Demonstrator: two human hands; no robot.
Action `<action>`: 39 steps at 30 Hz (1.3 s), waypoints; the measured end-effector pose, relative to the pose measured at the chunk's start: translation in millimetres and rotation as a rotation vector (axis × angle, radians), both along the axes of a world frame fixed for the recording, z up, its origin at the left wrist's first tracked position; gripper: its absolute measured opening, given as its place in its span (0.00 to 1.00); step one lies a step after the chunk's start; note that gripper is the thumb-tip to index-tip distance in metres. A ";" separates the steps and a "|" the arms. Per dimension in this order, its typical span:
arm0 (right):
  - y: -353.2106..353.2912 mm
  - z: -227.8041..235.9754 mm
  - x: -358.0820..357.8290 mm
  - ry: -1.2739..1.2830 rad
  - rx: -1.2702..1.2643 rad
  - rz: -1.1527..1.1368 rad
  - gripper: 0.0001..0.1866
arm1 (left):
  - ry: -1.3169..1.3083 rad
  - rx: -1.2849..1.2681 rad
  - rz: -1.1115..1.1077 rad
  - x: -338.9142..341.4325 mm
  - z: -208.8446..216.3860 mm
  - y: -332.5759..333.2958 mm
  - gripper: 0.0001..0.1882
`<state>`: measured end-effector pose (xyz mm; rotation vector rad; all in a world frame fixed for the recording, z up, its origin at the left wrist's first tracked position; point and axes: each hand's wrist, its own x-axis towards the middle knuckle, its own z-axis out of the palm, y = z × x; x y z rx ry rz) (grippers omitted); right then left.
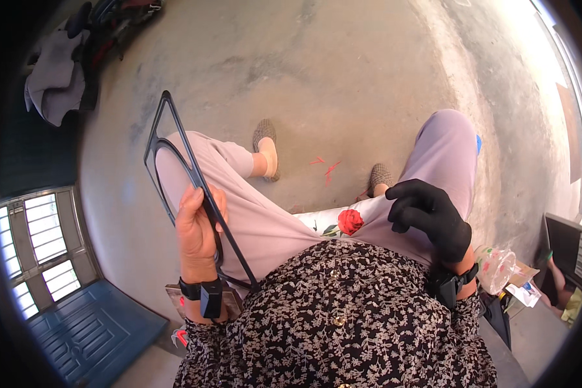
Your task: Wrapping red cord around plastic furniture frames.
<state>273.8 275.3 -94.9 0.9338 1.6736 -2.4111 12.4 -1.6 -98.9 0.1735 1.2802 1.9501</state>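
Note:
My left hand (199, 223) is bare and closed round the side of a black rectangular frame (231, 240). A curved ring shows inside the frame, which stands tilted over my left thigh, its lower corner by my shirt. My right hand (432, 218) wears a black glove and hovers over my right thigh. Its fingers are bent but apart, and nothing shows between them. White cloth with a red rose (350, 222) lies between my thighs.
Small red strips (330, 169) lie on the concrete floor between my feet. A blue panelled board (100, 333) is at the lower left, below a barred window (45, 233). To my right are a clear plastic bag (496, 268) and part of another person (558, 278).

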 end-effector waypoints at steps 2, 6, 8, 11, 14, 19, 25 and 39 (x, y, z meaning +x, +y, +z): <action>-2.8 3.5 -3.0 -0.002 -0.018 -0.020 0.18 | 0.004 0.010 0.011 -2.8 0.5 -5.0 0.11; -0.6 -3.0 -9.3 -0.032 0.011 -0.037 0.17 | -0.015 0.025 0.022 -6.0 -3.7 -7.4 0.12; -3.0 -2.6 -10.4 -0.042 0.068 -0.051 0.17 | -0.018 0.043 0.021 -3.3 -4.1 -9.8 0.12; -1.8 1.6 -8.5 -0.042 0.098 -0.091 0.17 | -0.023 0.061 0.026 -0.9 -2.9 -15.1 0.12; 9.5 -5.8 5.3 0.081 0.163 -0.268 0.16 | -0.040 0.079 0.021 0.1 -0.9 -17.7 0.12; 19.9 -15.2 23.7 0.249 0.095 -0.301 0.24 | -0.032 0.067 0.059 2.1 -5.4 -24.8 0.12; 44.7 -43.8 55.7 0.077 0.355 -0.658 0.23 | -0.047 0.124 0.074 3.0 -8.5 -25.7 0.10; 88.1 -179.3 141.1 -0.134 1.295 -0.228 0.14 | -0.063 0.093 0.182 6.6 -6.1 -20.6 0.09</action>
